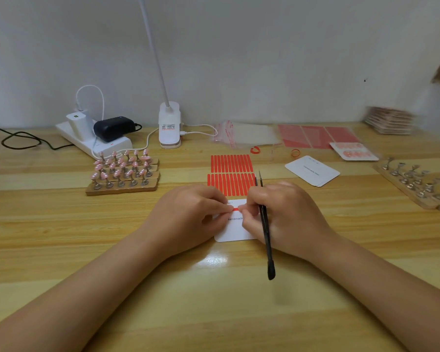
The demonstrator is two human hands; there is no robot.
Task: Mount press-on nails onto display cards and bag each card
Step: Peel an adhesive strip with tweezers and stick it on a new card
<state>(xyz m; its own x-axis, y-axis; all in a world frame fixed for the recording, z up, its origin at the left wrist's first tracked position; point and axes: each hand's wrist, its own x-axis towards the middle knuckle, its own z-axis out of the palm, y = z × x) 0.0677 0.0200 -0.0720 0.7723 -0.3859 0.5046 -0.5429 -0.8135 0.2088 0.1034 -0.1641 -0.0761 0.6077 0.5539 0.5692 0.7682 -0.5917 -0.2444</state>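
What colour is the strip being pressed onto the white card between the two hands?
Red, the adhesive strip on the card, seen best in the head view.

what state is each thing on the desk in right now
left hand: pinching the red strip
right hand: pinching the strip, tweezers tucked in its grip
red strip: laid across the card
card: flat under both hands
tweezers: tips pointing away, unused
strip sheet: flat, behind the card
pink nails: standing on holders
spare cards: stacked, bare
bags: lying flat
metal holders: bare
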